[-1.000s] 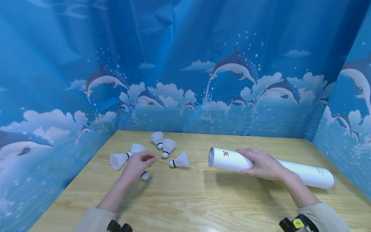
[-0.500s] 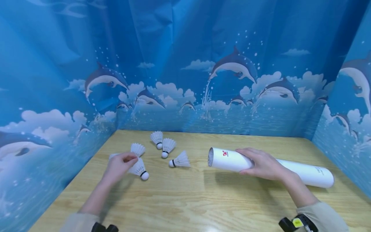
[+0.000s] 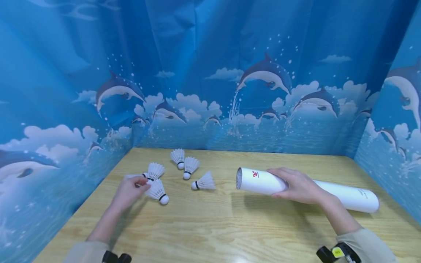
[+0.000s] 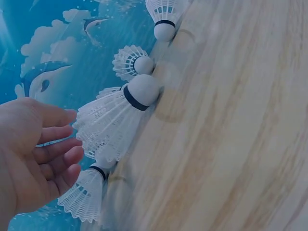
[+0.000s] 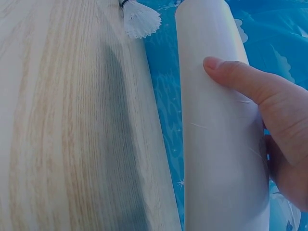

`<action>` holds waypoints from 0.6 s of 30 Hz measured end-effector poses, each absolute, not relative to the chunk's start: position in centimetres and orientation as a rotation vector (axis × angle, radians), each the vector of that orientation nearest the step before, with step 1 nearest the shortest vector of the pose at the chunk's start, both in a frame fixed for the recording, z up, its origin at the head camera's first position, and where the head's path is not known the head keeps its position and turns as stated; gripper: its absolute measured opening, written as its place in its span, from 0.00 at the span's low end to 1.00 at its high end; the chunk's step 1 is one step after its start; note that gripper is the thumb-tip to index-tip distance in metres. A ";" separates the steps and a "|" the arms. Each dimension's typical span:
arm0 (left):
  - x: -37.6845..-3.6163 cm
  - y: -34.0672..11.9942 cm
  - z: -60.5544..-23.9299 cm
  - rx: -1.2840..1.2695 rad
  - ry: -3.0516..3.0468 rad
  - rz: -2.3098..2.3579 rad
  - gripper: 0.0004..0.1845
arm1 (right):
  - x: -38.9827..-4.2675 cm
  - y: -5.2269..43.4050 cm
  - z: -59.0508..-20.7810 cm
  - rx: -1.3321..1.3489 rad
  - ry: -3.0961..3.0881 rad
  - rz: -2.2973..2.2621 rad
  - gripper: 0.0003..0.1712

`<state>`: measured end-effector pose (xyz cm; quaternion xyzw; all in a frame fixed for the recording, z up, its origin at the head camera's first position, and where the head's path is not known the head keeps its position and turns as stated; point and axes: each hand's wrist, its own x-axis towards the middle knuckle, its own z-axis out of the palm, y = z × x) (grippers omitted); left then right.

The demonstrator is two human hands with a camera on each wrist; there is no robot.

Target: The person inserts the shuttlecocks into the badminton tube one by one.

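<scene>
My left hand (image 3: 129,190) is beside the wide feather end of a white shuttlecock (image 3: 157,192) lying on the table. In the left wrist view, its loosely bent fingers (image 4: 61,155) are at that shuttlecock's skirt (image 4: 108,122); whether they touch cannot be made out. Another shuttlecock (image 3: 155,171) lies just behind it, and a third (image 4: 84,190) is partly covered by my hand in the head view. On the right, my right hand (image 3: 297,185) grips a long white tube (image 3: 348,195) with its thumb over the top. The tube's open end faces left, raised slightly off the table.
Two shuttlecocks (image 3: 178,158) (image 3: 191,167) lie close together near the back of the wooden table (image 3: 210,226). Another shuttlecock (image 3: 204,181) sits between them and the tube. A blue dolphin-print curtain (image 3: 210,73) encloses the back and sides.
My left hand has moved left and slightly down, from above the shuttlecocks to the near one's feather end, uncovering its skirt. The right hand and the tube stay in place.
</scene>
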<state>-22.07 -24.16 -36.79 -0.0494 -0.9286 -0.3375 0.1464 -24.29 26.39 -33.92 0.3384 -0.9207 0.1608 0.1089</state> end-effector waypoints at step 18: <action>-22.3 -23.5 -37.8 -0.182 -2.727 -0.957 0.12 | -24.3 26.5 -34.0 0.984 -2.733 0.489 0.44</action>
